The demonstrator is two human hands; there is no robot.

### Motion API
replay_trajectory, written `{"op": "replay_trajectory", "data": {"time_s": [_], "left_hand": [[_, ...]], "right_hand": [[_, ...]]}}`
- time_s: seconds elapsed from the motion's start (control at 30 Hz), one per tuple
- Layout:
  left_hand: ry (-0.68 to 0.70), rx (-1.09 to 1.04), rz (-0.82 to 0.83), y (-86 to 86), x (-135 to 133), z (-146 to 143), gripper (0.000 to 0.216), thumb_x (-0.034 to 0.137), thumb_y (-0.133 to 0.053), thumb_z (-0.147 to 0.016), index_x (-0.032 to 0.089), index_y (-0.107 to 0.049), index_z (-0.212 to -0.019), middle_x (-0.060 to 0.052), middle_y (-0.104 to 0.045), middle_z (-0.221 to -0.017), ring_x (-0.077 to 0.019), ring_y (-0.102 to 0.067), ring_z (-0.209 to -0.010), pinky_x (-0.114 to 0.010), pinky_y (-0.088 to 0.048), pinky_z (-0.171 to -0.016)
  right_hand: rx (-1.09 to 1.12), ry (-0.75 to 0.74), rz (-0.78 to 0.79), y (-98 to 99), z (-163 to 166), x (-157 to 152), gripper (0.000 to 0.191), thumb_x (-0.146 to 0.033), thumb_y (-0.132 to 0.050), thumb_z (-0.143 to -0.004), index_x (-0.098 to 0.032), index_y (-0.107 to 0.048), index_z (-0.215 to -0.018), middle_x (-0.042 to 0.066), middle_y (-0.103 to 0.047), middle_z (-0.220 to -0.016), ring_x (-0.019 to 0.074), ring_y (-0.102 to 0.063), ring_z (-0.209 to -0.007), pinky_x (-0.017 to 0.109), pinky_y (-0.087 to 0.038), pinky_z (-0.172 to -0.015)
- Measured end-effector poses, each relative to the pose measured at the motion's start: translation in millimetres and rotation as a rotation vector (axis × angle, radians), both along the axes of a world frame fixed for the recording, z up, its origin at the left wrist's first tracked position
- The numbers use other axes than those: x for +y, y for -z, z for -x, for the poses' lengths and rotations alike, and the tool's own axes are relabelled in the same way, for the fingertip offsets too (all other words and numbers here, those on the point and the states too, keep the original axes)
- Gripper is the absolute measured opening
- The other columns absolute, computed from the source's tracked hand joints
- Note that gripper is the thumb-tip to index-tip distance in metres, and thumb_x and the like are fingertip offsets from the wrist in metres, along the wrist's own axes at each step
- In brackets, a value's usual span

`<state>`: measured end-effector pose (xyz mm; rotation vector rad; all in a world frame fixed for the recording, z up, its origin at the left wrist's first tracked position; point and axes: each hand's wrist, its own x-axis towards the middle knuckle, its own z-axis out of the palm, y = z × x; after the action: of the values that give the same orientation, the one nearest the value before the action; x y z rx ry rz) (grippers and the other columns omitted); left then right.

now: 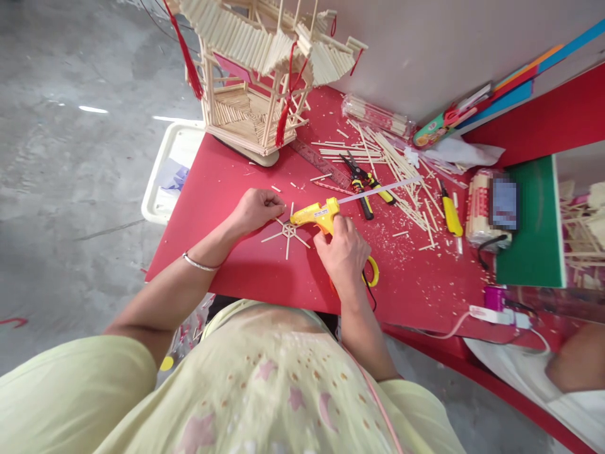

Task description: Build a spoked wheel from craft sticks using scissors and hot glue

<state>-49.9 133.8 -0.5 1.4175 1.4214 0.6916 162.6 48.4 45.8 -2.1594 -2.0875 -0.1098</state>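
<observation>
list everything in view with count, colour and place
flat tabletop: one, red, centre
wooden-stick pavilion model: one, pale, tabletop's far left
spoked wooden-stick frame: one, pale, centre
plastic glue gun: one, yellow, nozzle at frame
thin loose wooden sticks: many, pale, right half
wrapped stick bundles: at least two, pale, right half
metal cutters: one, black-yellow, beyond glue gun
slim-handled tool: one, yellow, right
flat board: one, green, right
star-print shirt: one, pale yellow, bottom
left hand: one, bare, near frame
right hand: one, bare, holding glue gun
</observation>
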Motion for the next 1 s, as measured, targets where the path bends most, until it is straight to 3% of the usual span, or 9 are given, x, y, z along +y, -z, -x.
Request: {"op": "replay_trajectory", "data": {"time_s": [0.63, 0.83, 1.0], "left_hand": [[0.013, 0.019, -0.006, -4.7, -0.7, 0.8, 0.023, 0.034, -0.072, -0.071, 0.013, -0.077, -0.078, 0.000, -0.060, -0.057, -0.0082, -0.045, -0.050, -0.021, -0.033, -0.047], [0.030, -0.048, 0.119, -7.9, -3.2, 1.6, 0.021, 0.033, -0.071, -0.071, 0.013, -0.075, -0.079, 0.000, -0.061, -0.053, -0.0088, -0.045, -0.041, -0.022, -0.034, -0.041], [0.031, -0.041, 0.121, -8.5, -2.9, 1.2, 0.023, 0.034, -0.071, -0.072, 0.013, -0.075, -0.079, -0.001, -0.061, -0.054, -0.0090, -0.046, -0.040, -0.022, -0.035, -0.041]], "right_hand": [[0.019, 0.036, -0.011, 1.5, -4.1, -1.0, 0.028, -0.030, -0.055, -0.091, -0.017, -0.062, -0.115, 0.010, -0.065, -0.101, 0.0202, -0.058, -0.081, 0.031, -0.028, -0.061], [0.011, 0.065, -0.003, -0.2, -7.9, -1.0, 0.027, -0.028, -0.056, -0.090, -0.017, -0.063, -0.114, 0.010, -0.066, -0.101, 0.0208, -0.059, -0.081, 0.031, -0.028, -0.061], [0.025, 0.072, -0.008, 2.5, -10.7, -1.2, 0.026, -0.027, -0.055, -0.090, -0.017, -0.062, -0.114, 0.010, -0.066, -0.102, 0.0209, -0.059, -0.082, 0.031, -0.029, -0.061]]}}
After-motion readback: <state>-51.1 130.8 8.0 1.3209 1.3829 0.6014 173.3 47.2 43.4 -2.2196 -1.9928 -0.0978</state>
